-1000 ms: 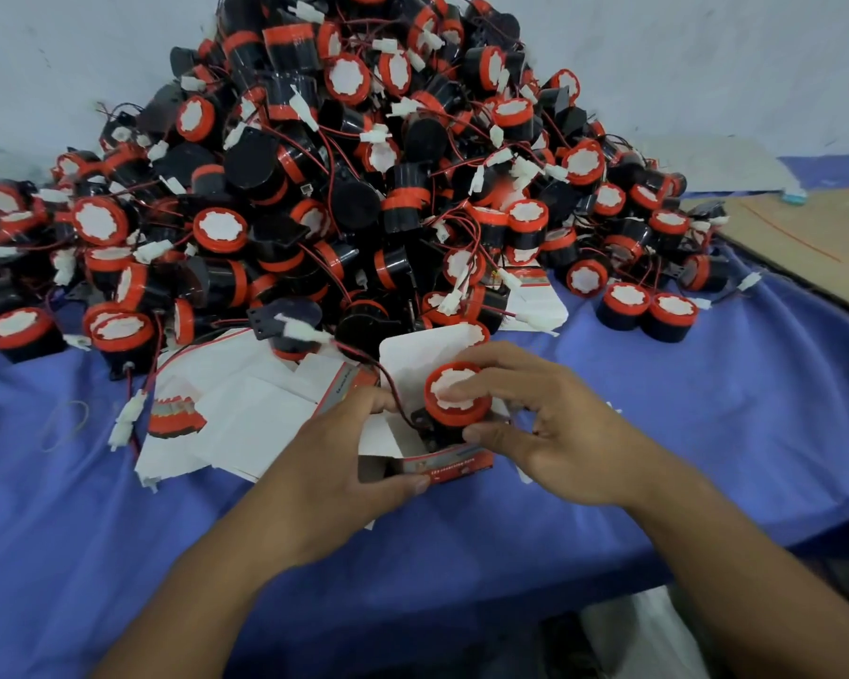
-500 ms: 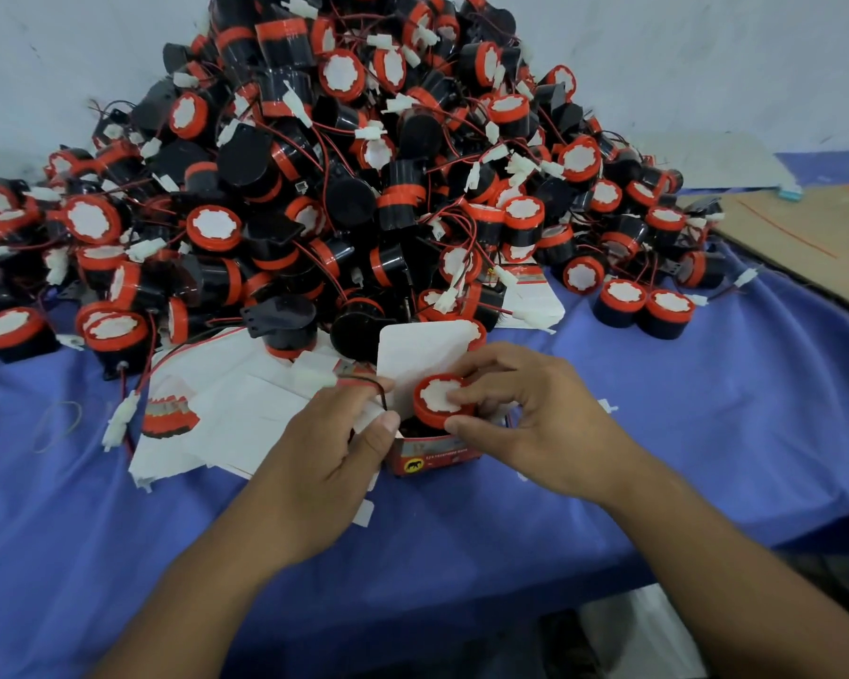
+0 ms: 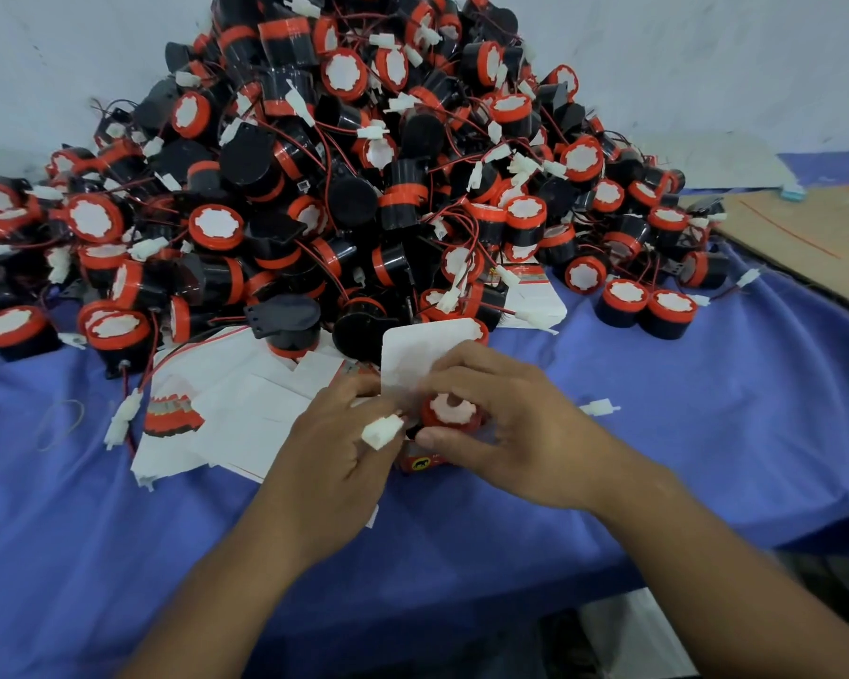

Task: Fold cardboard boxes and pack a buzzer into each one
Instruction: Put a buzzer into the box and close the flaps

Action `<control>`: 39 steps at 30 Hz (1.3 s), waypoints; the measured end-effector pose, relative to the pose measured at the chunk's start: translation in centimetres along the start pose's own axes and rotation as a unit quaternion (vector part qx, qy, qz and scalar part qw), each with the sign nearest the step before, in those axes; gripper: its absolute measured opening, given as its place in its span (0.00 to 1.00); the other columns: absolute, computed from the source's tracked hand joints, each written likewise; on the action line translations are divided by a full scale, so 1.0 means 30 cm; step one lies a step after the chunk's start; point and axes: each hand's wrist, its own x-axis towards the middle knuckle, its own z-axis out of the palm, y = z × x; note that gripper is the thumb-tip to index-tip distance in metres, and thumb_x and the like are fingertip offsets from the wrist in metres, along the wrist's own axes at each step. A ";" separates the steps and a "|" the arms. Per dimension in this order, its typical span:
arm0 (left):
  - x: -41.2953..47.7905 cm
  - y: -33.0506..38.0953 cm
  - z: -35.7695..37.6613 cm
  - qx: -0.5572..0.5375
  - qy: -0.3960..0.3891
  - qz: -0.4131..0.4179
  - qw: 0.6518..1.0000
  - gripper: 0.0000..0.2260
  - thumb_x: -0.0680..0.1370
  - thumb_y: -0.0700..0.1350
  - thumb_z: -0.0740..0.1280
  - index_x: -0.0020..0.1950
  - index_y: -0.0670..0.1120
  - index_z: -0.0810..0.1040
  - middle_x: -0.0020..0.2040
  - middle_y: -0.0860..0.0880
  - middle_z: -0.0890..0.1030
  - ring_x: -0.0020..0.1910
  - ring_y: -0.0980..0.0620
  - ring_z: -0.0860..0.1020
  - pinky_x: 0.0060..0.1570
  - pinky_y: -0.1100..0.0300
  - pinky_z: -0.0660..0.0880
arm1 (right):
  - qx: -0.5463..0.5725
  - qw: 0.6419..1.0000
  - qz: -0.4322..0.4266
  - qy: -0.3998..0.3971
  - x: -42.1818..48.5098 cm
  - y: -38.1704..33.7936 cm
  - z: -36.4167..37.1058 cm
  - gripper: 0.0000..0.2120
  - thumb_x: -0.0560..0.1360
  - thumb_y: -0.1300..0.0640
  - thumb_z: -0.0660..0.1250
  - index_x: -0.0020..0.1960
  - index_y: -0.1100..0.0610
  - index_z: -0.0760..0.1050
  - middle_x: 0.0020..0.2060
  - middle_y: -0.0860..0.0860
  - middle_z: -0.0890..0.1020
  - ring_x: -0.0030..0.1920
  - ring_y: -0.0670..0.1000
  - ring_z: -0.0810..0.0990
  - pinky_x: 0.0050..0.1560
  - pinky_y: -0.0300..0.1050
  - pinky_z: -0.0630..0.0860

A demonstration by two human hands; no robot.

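A person's left hand (image 3: 334,448) is grasping the side of a small red cardboard box (image 3: 420,464) on the blue-clothed bench (image 3: 707,433), a white wire plug (image 3: 382,430) at its fingertips. The right hand (image 3: 515,433) is pinching a round black red-capped buzzer (image 3: 449,411) sitting in that box. Flat white carton blanks (image 3: 246,399) are lying just left of the box, and a heap of buzzers (image 3: 363,164) is rising behind it.

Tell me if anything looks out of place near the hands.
One small white plastic connector lies alone on the blue cloth, just right of the right hand, with no wire or buzzer visibly attached; it looks like a stray.
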 end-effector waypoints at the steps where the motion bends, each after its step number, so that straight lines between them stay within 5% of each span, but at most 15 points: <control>1: 0.002 0.005 -0.003 0.006 -0.008 0.003 1.000 0.12 0.81 0.53 0.55 0.53 0.66 0.77 0.57 0.60 0.75 0.57 0.62 0.74 0.53 0.73 0.68 | 0.019 1.000 -0.013 0.010 0.006 -0.009 0.003 0.11 0.78 0.56 0.73 0.59 0.59 0.80 0.49 0.52 0.78 0.47 0.50 0.78 0.49 0.43 0.75; 3: 0.006 0.016 -0.005 0.018 -0.019 0.001 1.000 0.11 0.81 0.55 0.53 0.47 0.68 0.74 0.53 0.59 0.73 0.52 0.63 0.74 0.49 0.72 0.68 | 0.054 0.998 -0.027 0.030 0.017 -0.027 0.011 0.11 0.79 0.58 0.72 0.60 0.58 0.81 0.47 0.50 0.78 0.45 0.46 0.77 0.47 0.37 0.73; 6: 0.008 0.016 0.004 0.014 -0.039 -0.012 0.999 0.11 0.81 0.56 0.53 0.51 0.57 0.75 0.51 0.56 0.74 0.48 0.58 0.75 0.44 0.66 0.70 | 0.052 0.997 -0.032 0.038 0.024 -0.040 0.023 0.07 0.81 0.57 0.68 0.54 0.59 0.82 0.45 0.49 0.78 0.44 0.46 0.77 0.44 0.40 0.75; 10: 0.017 0.013 0.004 0.042 -0.035 -0.019 0.998 0.08 0.82 0.45 0.63 0.52 0.51 0.82 0.48 0.57 0.74 0.44 0.58 0.73 0.44 0.72 0.67 | 0.080 0.995 0.064 0.023 0.029 -0.032 0.036 0.06 0.83 0.56 0.65 0.48 0.55 0.76 0.41 0.43 0.77 0.41 0.46 0.77 0.41 0.38 0.73; 15: 0.017 0.044 0.019 -0.027 0.081 -0.125 0.988 0.05 0.74 0.51 0.70 0.49 0.55 0.80 0.47 0.57 0.78 0.47 0.60 0.75 0.42 0.68 0.70 | 0.012 0.992 0.128 0.005 0.042 -0.012 0.064 0.08 0.81 0.55 0.67 0.45 0.57 0.78 0.38 0.46 0.79 0.38 0.45 0.75 0.40 0.36 0.70; 18: 0.006 0.047 0.028 -0.073 0.112 -0.181 0.974 0.13 0.73 0.48 0.74 0.54 0.58 0.76 0.50 0.60 0.79 0.49 0.61 0.77 0.41 0.70 0.71 | -0.018 0.992 0.126 -0.012 0.056 -0.021 0.064 0.07 0.79 0.56 0.70 0.45 0.57 0.82 0.42 0.49 0.80 0.40 0.44 0.74 0.43 0.38 0.71; 25: -0.001 0.079 0.048 -0.080 0.152 -0.167 0.971 0.14 0.74 0.42 0.72 0.56 0.57 0.78 0.54 0.57 0.78 0.52 0.56 0.79 0.50 0.53 0.78 | -0.027 0.980 0.195 -0.022 0.065 -0.039 0.067 0.11 0.80 0.51 0.69 0.43 0.57 0.82 0.47 0.48 0.77 0.44 0.46 0.76 0.46 0.44 0.74; 30: -0.009 0.085 0.047 -0.048 0.182 -0.124 0.974 0.12 0.73 0.45 0.66 0.54 0.48 0.84 0.52 0.57 0.79 0.49 0.63 0.77 0.47 0.75 0.71 | -0.030 0.979 0.194 -0.045 0.059 -0.035 0.049 0.10 0.79 0.51 0.71 0.42 0.56 0.84 0.48 0.46 0.75 0.44 0.44 0.73 0.45 0.37 0.69; 39: -0.009 0.089 0.054 0.012 0.122 -0.041 0.992 0.08 0.75 0.44 0.67 0.46 0.48 0.87 0.54 0.54 0.74 0.45 0.61 0.76 0.42 0.77 0.68 | -0.015 0.981 0.174 -0.082 0.038 -0.027 0.042 0.11 0.76 0.59 0.69 0.36 0.60 0.81 0.52 0.50 0.77 0.44 0.46 0.74 0.44 0.40 0.71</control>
